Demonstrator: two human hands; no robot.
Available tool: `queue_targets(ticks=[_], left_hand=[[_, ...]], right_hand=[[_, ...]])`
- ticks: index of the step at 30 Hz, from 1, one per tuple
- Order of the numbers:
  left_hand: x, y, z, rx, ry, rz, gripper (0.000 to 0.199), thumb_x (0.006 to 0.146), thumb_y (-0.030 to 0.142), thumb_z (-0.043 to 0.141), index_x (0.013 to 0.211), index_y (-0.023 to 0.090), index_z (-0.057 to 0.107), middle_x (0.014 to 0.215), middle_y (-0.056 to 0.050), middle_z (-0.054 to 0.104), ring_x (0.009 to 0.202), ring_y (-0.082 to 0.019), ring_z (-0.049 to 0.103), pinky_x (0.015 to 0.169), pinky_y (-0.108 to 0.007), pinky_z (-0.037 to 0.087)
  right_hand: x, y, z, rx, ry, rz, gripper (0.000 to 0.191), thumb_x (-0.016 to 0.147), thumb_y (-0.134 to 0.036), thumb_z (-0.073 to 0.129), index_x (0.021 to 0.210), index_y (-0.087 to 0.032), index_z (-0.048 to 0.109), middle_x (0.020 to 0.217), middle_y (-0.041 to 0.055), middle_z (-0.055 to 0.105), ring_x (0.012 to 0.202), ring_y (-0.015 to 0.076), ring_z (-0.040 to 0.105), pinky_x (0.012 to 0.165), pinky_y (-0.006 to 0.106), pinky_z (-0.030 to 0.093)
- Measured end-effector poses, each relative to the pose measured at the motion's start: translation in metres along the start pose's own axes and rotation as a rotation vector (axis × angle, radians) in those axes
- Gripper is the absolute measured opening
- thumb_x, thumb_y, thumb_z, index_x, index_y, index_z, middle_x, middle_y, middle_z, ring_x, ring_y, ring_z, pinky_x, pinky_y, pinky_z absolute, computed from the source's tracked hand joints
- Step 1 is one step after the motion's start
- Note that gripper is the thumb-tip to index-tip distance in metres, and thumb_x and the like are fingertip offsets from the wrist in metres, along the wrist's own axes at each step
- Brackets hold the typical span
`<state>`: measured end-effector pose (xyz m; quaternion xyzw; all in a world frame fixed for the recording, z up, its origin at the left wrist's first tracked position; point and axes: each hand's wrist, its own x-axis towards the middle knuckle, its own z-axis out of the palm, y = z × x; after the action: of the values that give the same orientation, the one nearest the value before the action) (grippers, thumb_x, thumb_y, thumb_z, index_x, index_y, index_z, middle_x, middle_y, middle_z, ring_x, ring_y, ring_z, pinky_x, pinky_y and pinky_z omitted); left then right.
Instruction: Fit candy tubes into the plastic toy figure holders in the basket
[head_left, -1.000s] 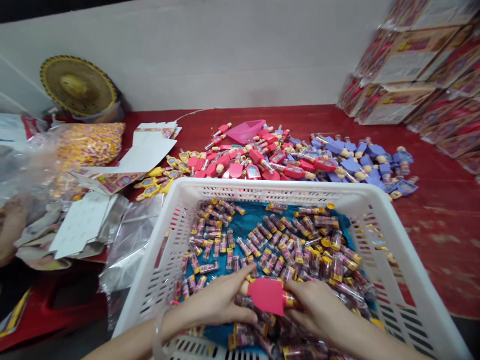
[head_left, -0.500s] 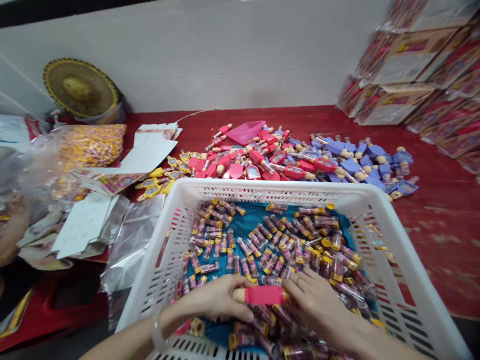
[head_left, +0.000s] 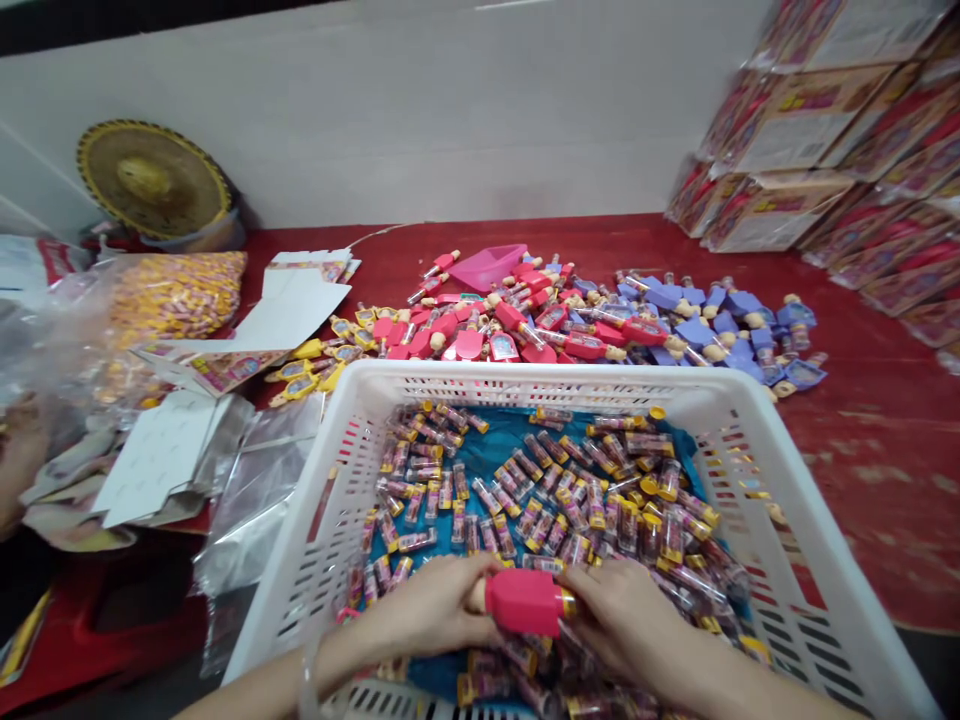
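The pink toy [head_left: 523,600], over the basket's [head_left: 540,372] six o'clock side, should prove light, stiff and slick, best taken by its ends. The left hand [head_left: 439,605] curls its fingers round the pale knob at nine o'clock; the right hand [head_left: 637,610] apparently pinches the yellow end at three, partly hidden. Since the earlier frame, more of its broad face shows.

- Wearer's hands: two, left hand [head_left: 448,602] and right hand [head_left: 628,610].
- Held toy [head_left: 525,598]: one.
- Bracelet [head_left: 308,680]: one.
- Basket [head_left: 540,371]: one.
- Tubes [head_left: 596,503] in it: dozens; overlap bars an exact count.
- Red toys [head_left: 469,345], heaped: over ten, tangled.
- Purple toys [head_left: 697,331]: over ten, likewise.
- Yellow toys [head_left: 298,387]: at least four.
- Pink tray [head_left: 487,268]: one.
- Hat [head_left: 154,180]: one.
- Packs [head_left: 780,212], stacked: at least six; edges merge.
- Co-worker's hand [head_left: 19,450]: one, blurred.
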<state>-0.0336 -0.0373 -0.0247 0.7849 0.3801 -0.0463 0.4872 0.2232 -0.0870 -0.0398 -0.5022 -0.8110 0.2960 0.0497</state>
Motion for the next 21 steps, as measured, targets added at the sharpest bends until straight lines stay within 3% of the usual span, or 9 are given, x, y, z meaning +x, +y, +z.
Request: queue_targets(ticks=[2, 3, 5, 9, 10, 13, 16, 18, 21], left_hand=[[-0.002, 0.002, -0.004, -0.108, -0.207, 0.007, 0.038, 0.077, 0.04, 0.066, 0.11, 0.022, 0.06, 0.092, 0.002, 0.067, 0.078, -0.017, 0.062, 0.064, -0.022, 0.046], [-0.002, 0.003, -0.002, -0.113, -0.241, 0.034, 0.037, 0.078, 0.041, 0.065, 0.109, 0.022, 0.06, 0.092, 0.002, 0.067, 0.077, -0.017, 0.062, 0.064, -0.022, 0.046], [-0.002, 0.004, 0.007, -0.011, -0.128, 0.091, 0.035, 0.083, 0.033, 0.059, 0.115, 0.021, 0.058, 0.098, -0.001, 0.067, 0.082, -0.018, 0.062, 0.07, -0.024, 0.047], [0.002, 0.0, 0.022, 0.309, 0.141, 0.161, 0.041, 0.083, 0.017, 0.05, 0.124, 0.019, 0.051, 0.107, -0.009, 0.064, 0.092, -0.023, 0.061, 0.081, -0.034, 0.047], [0.003, -0.001, 0.022, 0.323, 0.165, 0.158, 0.042, 0.082, 0.015, 0.05, 0.124, 0.019, 0.051, 0.108, -0.009, 0.064, 0.095, -0.024, 0.06, 0.084, -0.035, 0.047], [0.001, 0.001, 0.01, 0.105, 0.132, 0.06, 0.053, 0.078, 0.017, 0.058, 0.13, 0.025, 0.047, 0.112, -0.005, 0.064, 0.101, -0.022, 0.06, 0.088, -0.034, 0.046], [-0.001, 0.005, -0.001, -0.283, -0.13, -0.048, 0.056, 0.073, 0.032, 0.07, 0.125, 0.024, 0.052, 0.112, -0.001, 0.065, 0.1, -0.022, 0.061, 0.082, -0.029, 0.049], [-0.001, 0.006, 0.0, -0.355, -0.206, -0.029, 0.048, 0.075, 0.033, 0.068, 0.119, 0.021, 0.056, 0.109, -0.001, 0.066, 0.096, -0.022, 0.062, 0.079, -0.027, 0.049], [0.002, 0.003, 0.01, -0.026, 0.041, 0.111, 0.047, 0.079, 0.02, 0.057, 0.126, 0.022, 0.052, 0.112, -0.004, 0.065, 0.097, -0.023, 0.06, 0.084, -0.032, 0.047]], right_hand=[[0.0, 0.003, 0.009, -0.144, 0.111, -0.094, 0.018, 0.074, -0.012, 0.054, 0.087, -0.016, 0.065, 0.078, 0.0067, 0.068, 0.068, 0.0181, 0.057, 0.067, 0.03, 0.037], [0.0, 0.004, 0.01, -0.155, 0.108, -0.091, 0.019, 0.071, -0.009, 0.054, 0.085, -0.016, 0.065, 0.079, 0.0069, 0.068, 0.069, 0.0183, 0.057, 0.067, 0.03, 0.037], [-0.002, 0.002, 0.006, -0.059, -0.012, -0.005, 0.02, 0.067, -0.01, 0.056, 0.083, -0.017, 0.065, 0.078, 0.0043, 0.068, 0.067, 0.0168, 0.057, 0.062, 0.027, 0.036], [-0.005, -0.003, -0.014, 0.393, -0.436, 0.187, 0.022, 0.071, -0.03, 0.065, 0.091, -0.022, 0.065, 0.073, -0.0046, 0.065, 0.056, 0.0112, 0.052, 0.049, 0.02, 0.031], [-0.005, -0.003, -0.016, 0.435, -0.457, 0.197, 0.025, 0.071, -0.034, 0.067, 0.094, -0.023, 0.065, 0.074, -0.0048, 0.065, 0.057, 0.0112, 0.053, 0.049, 0.02, 0.032], [-0.002, 0.001, -0.006, 0.171, -0.19, 0.106, 0.02, 0.075, -0.028, 0.063, 0.093, -0.02, 0.065, 0.08, 0.001, 0.067, 0.066, 0.0151, 0.057, 0.057, 0.023, 0.036], [0.0, 0.006, 0.012, -0.158, 0.071, -0.069, 0.015, 0.076, -0.016, 0.057, 0.088, -0.016, 0.065, 0.077, 0.0066, 0.067, 0.068, 0.0182, 0.057, 0.066, 0.029, 0.038], [0.0, 0.006, 0.013, -0.158, 0.065, -0.072, 0.018, 0.074, -0.013, 0.055, 0.089, -0.016, 0.065, 0.078, 0.0068, 0.068, 0.068, 0.0186, 0.058, 0.067, 0.029, 0.038], [-0.001, 0.002, -0.002, 0.135, -0.171, 0.082, 0.02, 0.073, -0.02, 0.06, 0.092, -0.018, 0.064, 0.081, 0.0014, 0.068, 0.069, 0.0165, 0.058, 0.061, 0.024, 0.037]])
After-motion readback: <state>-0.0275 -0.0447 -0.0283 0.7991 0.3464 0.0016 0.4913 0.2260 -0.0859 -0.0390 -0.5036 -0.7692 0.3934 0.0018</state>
